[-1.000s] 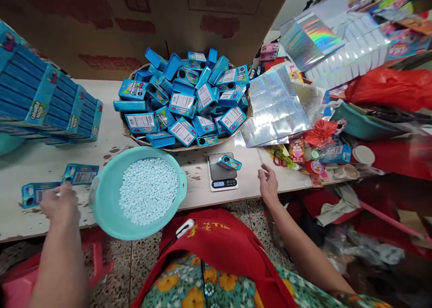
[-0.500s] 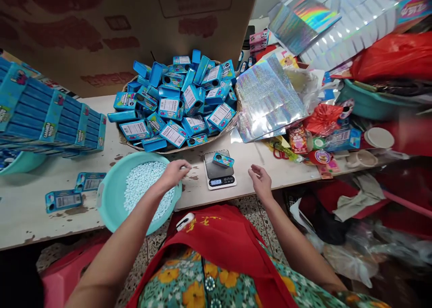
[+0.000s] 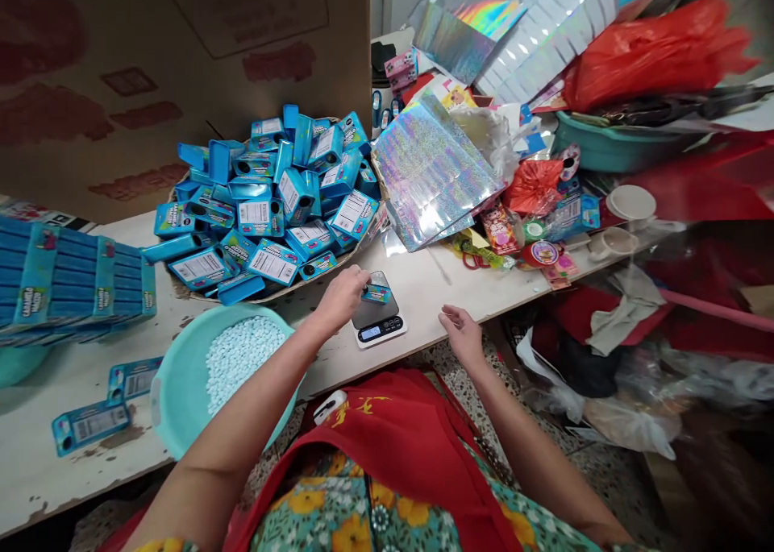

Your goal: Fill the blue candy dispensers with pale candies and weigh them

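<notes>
My left hand (image 3: 346,296) is pinched at the left end of a small blue candy box (image 3: 378,292). That box lies on the plate of a digital kitchen scale (image 3: 378,322) with a lit display. What the fingertips hold, if anything, is hidden. My right hand (image 3: 463,334) hovers over the table's front edge, right of the scale, its fingers loosely bent and nothing in them. Under my left forearm stands a turquoise basin (image 3: 175,375) with small pale blue candies (image 3: 242,359) in it.
Behind the scale, a shallow carton (image 3: 290,292) is heaped with blue boxes (image 3: 272,262). Two more boxes (image 3: 90,425) lie at the left, near stacked blue display trays (image 3: 72,286). Shiny holographic sheets (image 3: 435,173) and clutter fill the right. A large cardboard box (image 3: 181,76) stands behind.
My left hand has moved right, from the basin's edge to the candy box on the scale. The view has turned to the right. My right hand stays near the table edge.
</notes>
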